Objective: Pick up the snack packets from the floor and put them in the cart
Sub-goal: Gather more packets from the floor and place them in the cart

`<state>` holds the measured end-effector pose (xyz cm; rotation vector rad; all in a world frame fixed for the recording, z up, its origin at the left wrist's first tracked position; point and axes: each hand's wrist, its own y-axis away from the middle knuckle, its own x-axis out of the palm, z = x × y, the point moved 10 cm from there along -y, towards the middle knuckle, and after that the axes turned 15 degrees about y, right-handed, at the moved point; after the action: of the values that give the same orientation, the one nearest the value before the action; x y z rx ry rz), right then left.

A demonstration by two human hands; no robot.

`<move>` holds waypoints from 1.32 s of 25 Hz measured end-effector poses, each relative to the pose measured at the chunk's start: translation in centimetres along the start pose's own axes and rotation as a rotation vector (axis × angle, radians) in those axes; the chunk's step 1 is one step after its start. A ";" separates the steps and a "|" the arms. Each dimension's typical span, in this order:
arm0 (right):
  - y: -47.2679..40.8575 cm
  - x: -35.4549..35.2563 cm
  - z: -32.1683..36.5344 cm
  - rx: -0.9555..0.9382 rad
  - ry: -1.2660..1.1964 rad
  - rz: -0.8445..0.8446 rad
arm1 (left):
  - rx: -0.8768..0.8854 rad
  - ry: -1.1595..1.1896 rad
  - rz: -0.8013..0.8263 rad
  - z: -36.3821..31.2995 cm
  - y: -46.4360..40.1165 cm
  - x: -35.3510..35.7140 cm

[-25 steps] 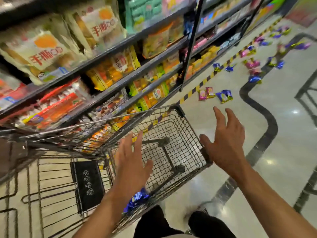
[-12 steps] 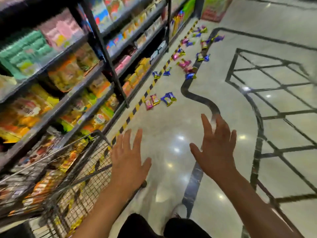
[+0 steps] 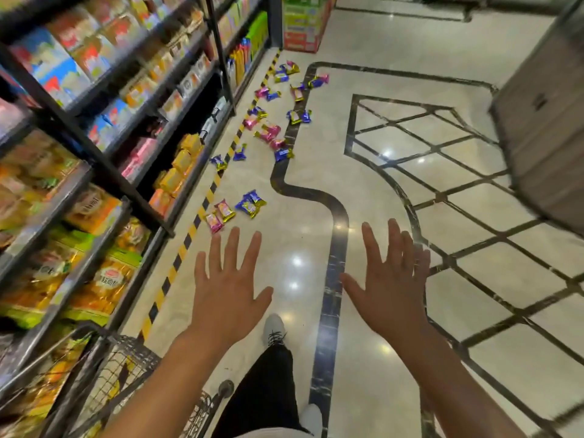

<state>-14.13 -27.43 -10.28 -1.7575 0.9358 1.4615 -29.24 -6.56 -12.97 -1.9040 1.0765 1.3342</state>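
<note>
Several pink and blue snack packets lie scattered on the shiny floor along the shelf. The nearest are a pink packet (image 3: 215, 222), a second pink packet (image 3: 225, 210) and a blue packet (image 3: 251, 203), just beyond my left fingertips. More packets (image 3: 271, 134) trail away up the aisle. My left hand (image 3: 227, 289) and my right hand (image 3: 392, 286) are both stretched forward above the floor, fingers spread, holding nothing. The wire cart (image 3: 120, 365) shows only its corner at the bottom left, behind my left arm.
Stocked shelves (image 3: 94, 172) run along the left, edged by a yellow-black floor stripe (image 3: 186, 238). A display box (image 3: 301, 20) stands at the aisle's far end. A grey counter (image 3: 550, 115) rises at the right. My shoe (image 3: 273, 327) steps forward between my arms.
The view has swung away from the cart toward the floor packets; the cart slid to the bottom left. Both hands stay spread and empty and are now closer to the nearest packets.
</note>
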 end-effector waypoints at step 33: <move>-57.4 3.4 -10.6 -0.034 -0.078 -0.022 | 0.042 0.017 0.053 -15.3 -58.3 1.9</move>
<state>40.51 -6.52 -9.44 -1.7169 0.8537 1.5295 28.56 10.36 -9.27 -1.8720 1.1617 1.3158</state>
